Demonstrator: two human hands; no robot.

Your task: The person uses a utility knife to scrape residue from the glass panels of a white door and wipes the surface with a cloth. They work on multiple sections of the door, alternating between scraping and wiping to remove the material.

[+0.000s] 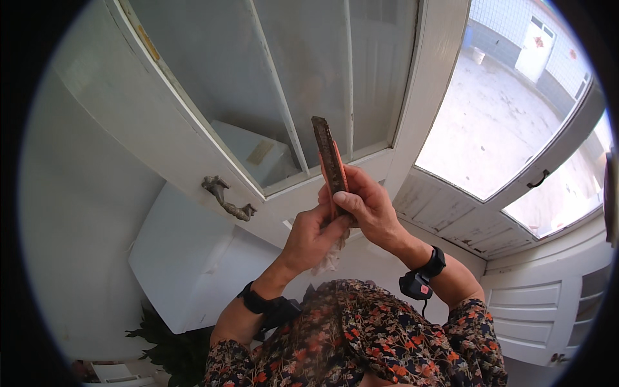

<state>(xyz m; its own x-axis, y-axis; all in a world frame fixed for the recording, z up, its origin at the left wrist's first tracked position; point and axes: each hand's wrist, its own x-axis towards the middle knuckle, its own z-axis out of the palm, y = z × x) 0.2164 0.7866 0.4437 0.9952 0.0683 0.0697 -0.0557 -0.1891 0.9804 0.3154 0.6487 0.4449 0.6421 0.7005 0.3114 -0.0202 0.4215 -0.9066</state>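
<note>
Both hands meet before the chest around a long, narrow, dark and worn bar (327,147) with a salmon-coloured strip (344,169) along its sides; its exact kind is unclear. My right hand (370,203) grips it, the thumb lying across the dark face. Lower down, my left hand (312,237) closes on the bottom end, where the fingers hide part of it. A crumpled whitish cloth or tissue (329,259) hangs beneath the fingers, and I cannot tell which hand keeps it there. The bar's far end points up and away, in front of a glazed white door (401,167).
An ornate metal handle (227,199) juts from the door at the left. Below stands a large white box-like appliance (179,256), with dark green leaves (176,346) beside it. A second glazed door (483,217) is at the right, near a white panelled door (524,309).
</note>
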